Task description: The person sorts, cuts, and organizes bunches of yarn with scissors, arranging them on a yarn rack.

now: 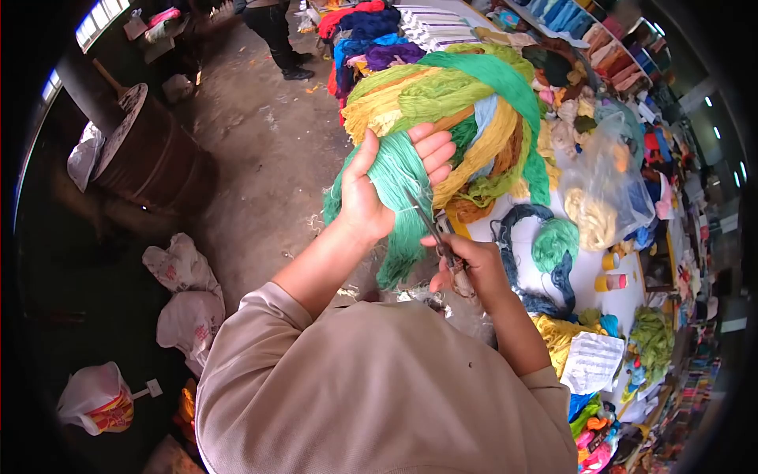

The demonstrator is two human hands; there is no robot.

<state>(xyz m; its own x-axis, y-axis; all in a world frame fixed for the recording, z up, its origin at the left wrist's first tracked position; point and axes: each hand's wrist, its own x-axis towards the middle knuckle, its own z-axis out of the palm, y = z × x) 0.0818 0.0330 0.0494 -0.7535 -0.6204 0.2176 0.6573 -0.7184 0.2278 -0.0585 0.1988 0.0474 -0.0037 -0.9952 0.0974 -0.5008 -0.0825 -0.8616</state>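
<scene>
A hank of sea-green yarn (401, 175) lies across my left hand (371, 189), draped over the upturned palm and hanging down on both sides. The thumb and fingers of that hand are spread. My right hand (470, 268) is closed round a pair of dark scissors (444, 251) with wrapped handles. Their blades point up and left and reach the yarn near a pale tie thread. Just beyond the hands, a large heap of green, yellow and brown yarn hanks (442, 95) covers the table edge.
On the white table (505, 276) lie a dark blue hank (517, 229), a green bundle (555, 243), a plastic bag of cream yarn (604, 197) and a paper sheet (592, 362). A rusty drum (154, 154) stands left. Another person (272, 35) stands at the top.
</scene>
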